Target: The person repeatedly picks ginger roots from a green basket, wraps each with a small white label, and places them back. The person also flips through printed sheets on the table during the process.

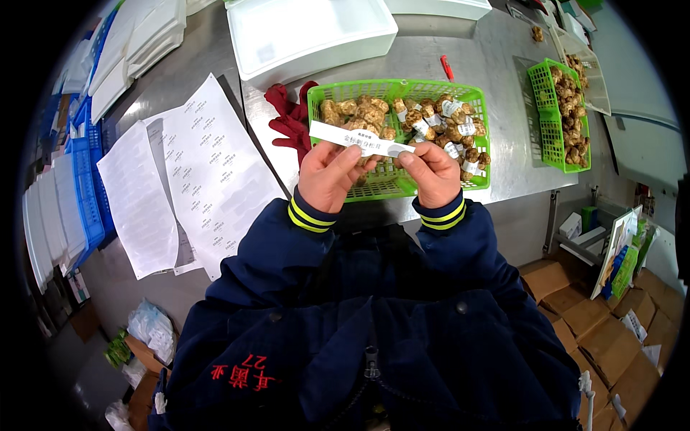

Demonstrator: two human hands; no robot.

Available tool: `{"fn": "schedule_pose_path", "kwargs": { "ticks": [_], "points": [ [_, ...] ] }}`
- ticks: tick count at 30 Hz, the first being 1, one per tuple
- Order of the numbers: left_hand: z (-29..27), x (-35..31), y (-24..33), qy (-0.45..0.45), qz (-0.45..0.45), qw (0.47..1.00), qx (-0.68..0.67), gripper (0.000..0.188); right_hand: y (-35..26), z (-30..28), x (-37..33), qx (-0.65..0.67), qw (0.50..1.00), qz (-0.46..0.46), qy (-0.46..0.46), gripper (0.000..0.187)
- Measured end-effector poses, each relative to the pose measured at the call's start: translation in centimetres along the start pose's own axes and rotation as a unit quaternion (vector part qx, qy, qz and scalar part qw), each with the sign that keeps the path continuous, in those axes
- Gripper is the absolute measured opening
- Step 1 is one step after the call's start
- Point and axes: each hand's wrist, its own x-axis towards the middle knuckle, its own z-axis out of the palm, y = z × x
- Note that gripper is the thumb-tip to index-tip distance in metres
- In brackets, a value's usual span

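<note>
At the centre of the frame, holds a white label (pixel 345 136) between the left hand (pixel 329 174) and the right hand (pixel 434 174). Pinches the label's right end in a narrow grip between right thumb and fingertips; presses its middle between left thumb and fingers, with the left end projecting free. Tilts the label slightly down toward the right, above a green basket (pixel 402 89). Cannot tell any contact between label and basket contents.

In the basket's left compartment, contains plain mushrooms (pixel 370 111); in its right compartment, wrapped mushrooms (pixel 456 133) with white bands. Immediately left of the basket, shows red gloves (pixel 291 123); above it, a white tub (pixel 309 43) and a red pen (pixel 447 68), all on the steel table (pixel 503 136).

At right of frame, includes a second basket (pixel 549 115) of mushrooms. At left, presents printed sheets (pixel 215 194), partly overlapping, and beyond them blue crates (pixel 86 179). At lower right, shows flattened cardboard (pixel 604 337).
</note>
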Motion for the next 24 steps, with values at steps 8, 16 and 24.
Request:
{"fn": "schedule_pose_path", "kwargs": {
  "ticks": [8,16,24],
  "points": [
    [0.2,-0.6,-0.3,-0.076,-0.060,0.984,-0.147,0.034,-0.9,1.5,0.0,-0.009,1.000,-0.016,0.003,0.006],
    [-0.2,-0.8,-0.7,-0.142,-0.101,0.951,-0.254,0.045,-2.8,2.6,-0.4,-0.091,0.994,-0.036,-0.049,0.005],
    [-0.2,-0.8,-1.0,-0.089,-0.102,0.969,-0.209,0.045,-3.4,3.3,-0.3,-0.138,0.989,0.030,-0.034,0.019]
  ]
}}
